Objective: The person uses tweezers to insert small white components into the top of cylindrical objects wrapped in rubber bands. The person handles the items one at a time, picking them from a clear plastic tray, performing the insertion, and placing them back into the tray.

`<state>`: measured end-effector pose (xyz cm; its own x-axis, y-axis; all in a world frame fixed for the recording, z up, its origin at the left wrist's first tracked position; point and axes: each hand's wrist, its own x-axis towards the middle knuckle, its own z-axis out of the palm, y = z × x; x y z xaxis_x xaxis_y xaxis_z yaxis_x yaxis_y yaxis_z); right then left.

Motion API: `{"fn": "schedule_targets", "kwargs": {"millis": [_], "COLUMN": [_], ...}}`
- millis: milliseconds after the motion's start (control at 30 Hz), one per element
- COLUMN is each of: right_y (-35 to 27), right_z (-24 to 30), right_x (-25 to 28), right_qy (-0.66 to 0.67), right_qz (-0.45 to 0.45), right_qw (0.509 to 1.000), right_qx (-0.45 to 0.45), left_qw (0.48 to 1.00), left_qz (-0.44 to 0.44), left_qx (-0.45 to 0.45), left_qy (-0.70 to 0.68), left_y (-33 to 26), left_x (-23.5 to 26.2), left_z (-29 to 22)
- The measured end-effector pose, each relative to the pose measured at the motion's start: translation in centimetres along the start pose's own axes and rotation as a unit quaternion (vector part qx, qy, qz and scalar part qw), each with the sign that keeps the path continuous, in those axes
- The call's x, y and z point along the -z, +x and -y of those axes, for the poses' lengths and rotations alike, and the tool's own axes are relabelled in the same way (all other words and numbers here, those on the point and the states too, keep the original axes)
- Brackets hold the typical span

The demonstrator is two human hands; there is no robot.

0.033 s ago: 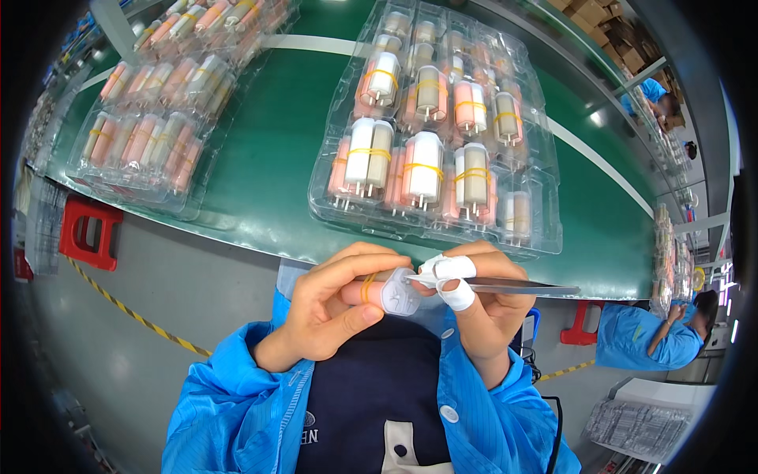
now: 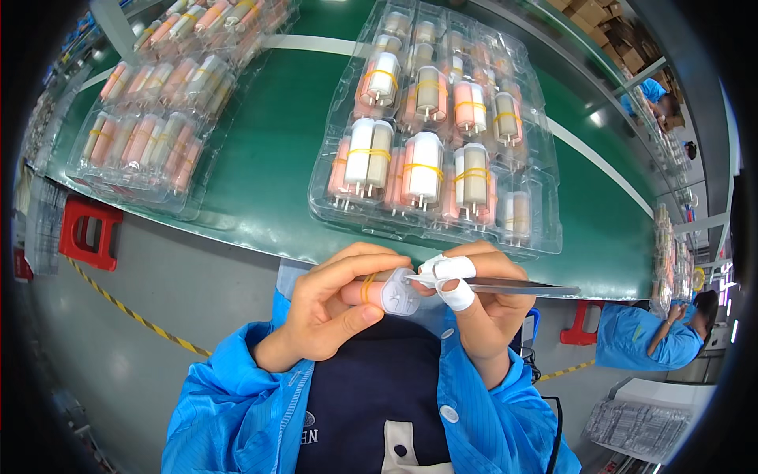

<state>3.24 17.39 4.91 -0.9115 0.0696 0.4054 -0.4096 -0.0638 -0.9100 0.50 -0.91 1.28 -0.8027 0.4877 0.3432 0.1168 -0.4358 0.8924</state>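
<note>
Near the table's front edge, my left hand (image 2: 322, 310) is closed around a bundle of pink and grey cylinders (image 2: 357, 294) tied with a yellow rubber band. The bundle lies on its side, and its whitish end cap (image 2: 400, 294) faces my right hand. Metal tweezers (image 2: 525, 286) are pinched in my right hand (image 2: 483, 304), whose thumb and a finger are wrapped in white tape. Their tips reach the upper edge of the end cap; what they grip there is too small to tell.
A clear plastic tray (image 2: 320, 189) of similar banded bundles with metal pins stands beyond my hands on the green table (image 2: 292, 118). More filled trays (image 2: 193, 178) sit at the left. Red stools (image 2: 91, 237) stand by the table; a person in blue (image 2: 643, 336) works at the right.
</note>
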Motion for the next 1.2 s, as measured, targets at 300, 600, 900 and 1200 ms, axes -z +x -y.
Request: {"fn": "schedule_targets", "kwargs": {"millis": [300, 600, 900, 1200], "right_y": [0.6, 1.0, 2.8, 2.1], "right_z": [0.3, 1.0, 2.5, 1.3], "right_x": [0.3, -0.1, 0.9, 1.5], "right_qy": [-0.051, -0.104, -0.132, 0.219], "right_qz": [0.033, 0.057, 0.164, 0.021], "right_qw": [0.997, 0.992, 0.973, 0.975], "right_qx": [0.043, 0.052, -0.094, -0.005], "left_qw": [1.0, 0.999, 0.994, 0.991], "left_qz": [-0.014, -0.012, 0.049, 0.035], "left_qx": [-0.006, -0.017, -0.007, 0.048], "left_qy": [0.012, 0.045, 0.1, -0.117], "left_y": [0.0, 0.3, -0.1, 0.3], "left_x": [-0.1, -0.1, 0.2, 0.9], "left_z": [-0.1, -0.4, 0.5, -0.4]}}
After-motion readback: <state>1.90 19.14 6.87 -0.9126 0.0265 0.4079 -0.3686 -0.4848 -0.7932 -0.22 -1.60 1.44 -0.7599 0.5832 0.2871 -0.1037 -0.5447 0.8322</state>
